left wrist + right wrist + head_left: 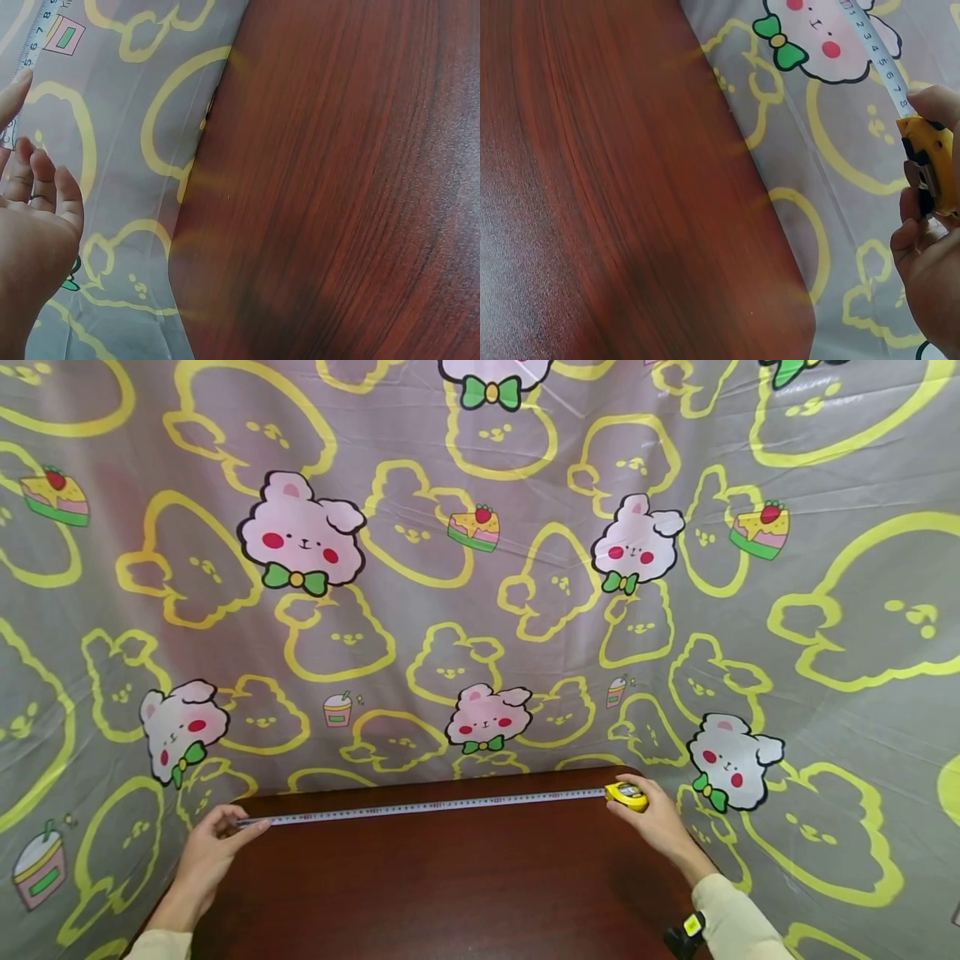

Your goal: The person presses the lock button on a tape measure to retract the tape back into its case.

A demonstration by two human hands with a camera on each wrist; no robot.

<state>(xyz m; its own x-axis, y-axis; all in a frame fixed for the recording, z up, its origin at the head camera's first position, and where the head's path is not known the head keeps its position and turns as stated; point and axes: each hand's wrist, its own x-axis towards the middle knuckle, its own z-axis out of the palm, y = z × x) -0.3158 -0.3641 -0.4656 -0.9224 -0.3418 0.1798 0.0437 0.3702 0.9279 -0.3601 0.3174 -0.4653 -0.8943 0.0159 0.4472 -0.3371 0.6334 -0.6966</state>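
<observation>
A tape measure (627, 796) with a yellow case is gripped by my right hand (651, 817) near the table's far right corner. Its white blade (442, 805), marked with numbers, stretches left across the far part of the table. My left hand (212, 847) pinches the blade's free end between thumb and fingers. In the left wrist view the thumb (13, 99) lies over the blade (31, 51) near its low numbers. The right wrist view shows the blade (877, 56) leaving the yellow case (930, 154), with fingers wrapped round the case.
A dark red-brown wooden table (442, 885) lies under the hands. A grey curtain (540, 602) printed with yellow outlines and white rabbits hangs behind and at both sides, close to the table's edges. A small black device (685, 935) is strapped at the right wrist.
</observation>
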